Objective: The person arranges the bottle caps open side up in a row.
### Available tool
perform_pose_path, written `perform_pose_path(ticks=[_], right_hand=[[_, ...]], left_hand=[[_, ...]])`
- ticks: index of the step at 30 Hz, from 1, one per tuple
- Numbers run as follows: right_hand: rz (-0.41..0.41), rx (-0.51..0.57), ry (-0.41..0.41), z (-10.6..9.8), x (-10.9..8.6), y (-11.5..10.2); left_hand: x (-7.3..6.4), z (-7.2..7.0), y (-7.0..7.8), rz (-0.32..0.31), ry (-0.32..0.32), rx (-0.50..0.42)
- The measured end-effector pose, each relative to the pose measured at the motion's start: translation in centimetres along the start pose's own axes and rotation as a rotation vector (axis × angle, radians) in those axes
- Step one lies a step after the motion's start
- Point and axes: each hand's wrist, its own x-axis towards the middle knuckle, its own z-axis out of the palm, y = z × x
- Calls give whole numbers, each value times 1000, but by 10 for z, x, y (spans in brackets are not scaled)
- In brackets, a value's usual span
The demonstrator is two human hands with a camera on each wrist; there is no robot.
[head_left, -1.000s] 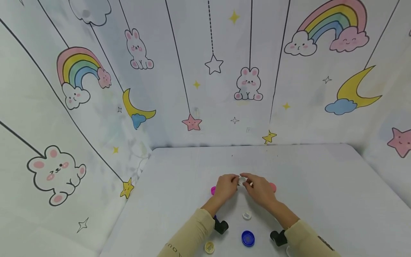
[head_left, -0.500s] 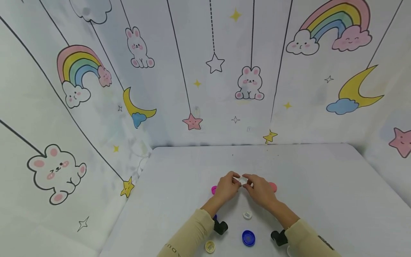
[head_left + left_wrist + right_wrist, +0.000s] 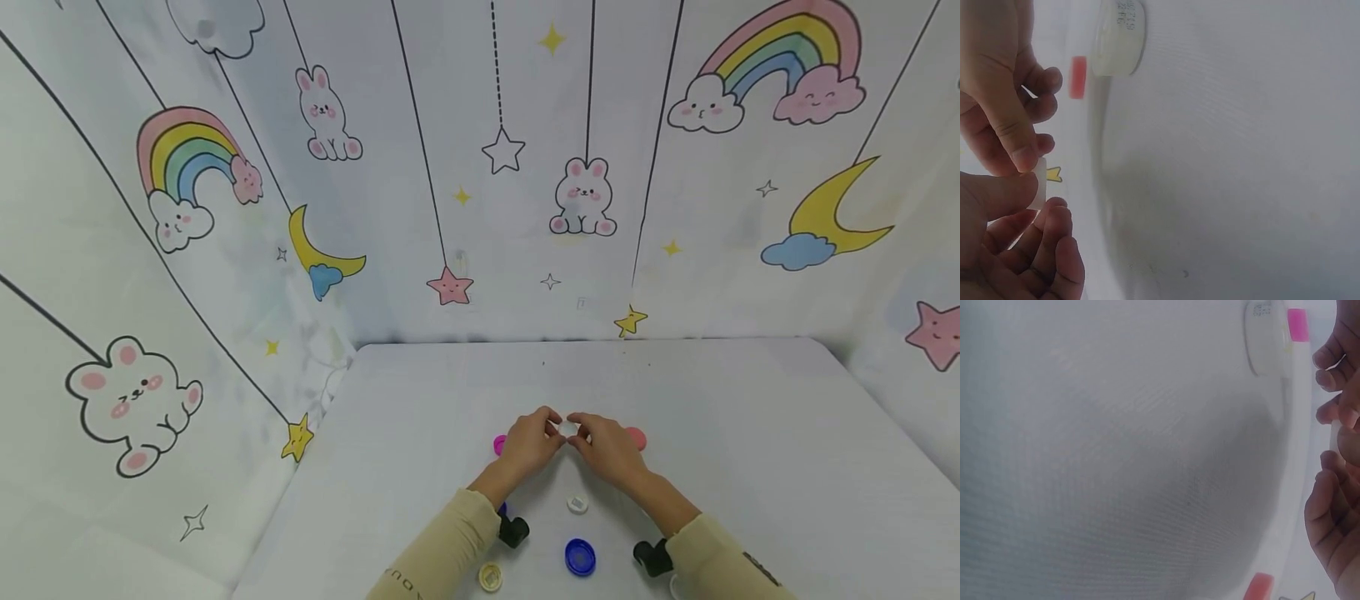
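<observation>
Both hands meet over the table around a small white bottle cap. My left hand pinches the cap's left side between thumb and fingertips, and my right hand pinches its right side. In the left wrist view the cap appears edge-on, pale and slightly see-through, with a thumb from each hand on its near face. The fingers hide much of it. A magenta cap lies beside the left hand; a coral-red cap shows beyond the right hand.
On the white table nearer the body lie a printed white cap, a blue cap and a yellow cap. Another blue piece is mostly behind the left sleeve. Black wrist cameras sit on both wrists.
The fingers have shifted their grip and the white cap has tilted between the hands, moving slightly lower in the head view. The other caps have stayed in place.
</observation>
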Motion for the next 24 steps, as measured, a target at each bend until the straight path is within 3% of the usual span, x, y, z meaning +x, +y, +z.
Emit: perform_pose_path(ticks=[15,24], right_hand=[[8,-23,-31,2,0,-2],[40,-56,-82,14,0,1]], left_hand=[[3,4,-5,24,-1,78],[0,4,-5,19,-67,127]])
